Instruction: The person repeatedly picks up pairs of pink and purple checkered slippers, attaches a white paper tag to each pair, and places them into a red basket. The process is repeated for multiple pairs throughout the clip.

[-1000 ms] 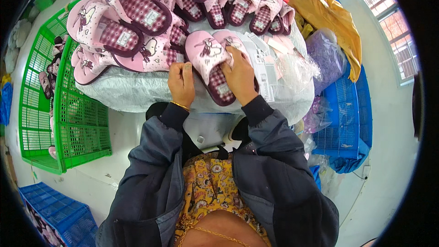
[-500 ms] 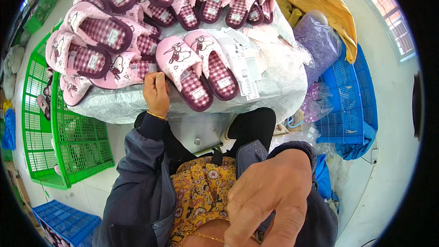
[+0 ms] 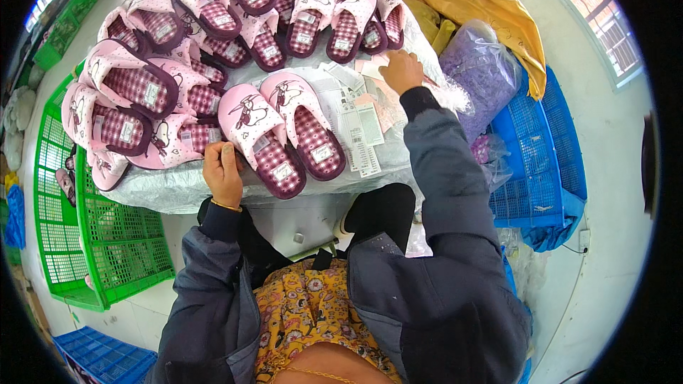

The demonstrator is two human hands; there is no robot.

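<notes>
Head view: pink slipper pair (image 3: 273, 148) is lying mid-frame; left hand (image 3: 223, 172) is resting beside it, fingers curled together; right hand (image 3: 403, 71) is lingering by paper slips (image 3: 369, 122), above centre, finger closure unclear.

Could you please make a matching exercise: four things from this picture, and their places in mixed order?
1. left hand
2. right hand
3. green basket
4. yellow sheet

A. beside the purple bag
B. at the paper slips
C. at the picture's left side
D. close beside the front slipper pair

Pairs: 1-D, 2-B, 3-C, 4-A
</notes>
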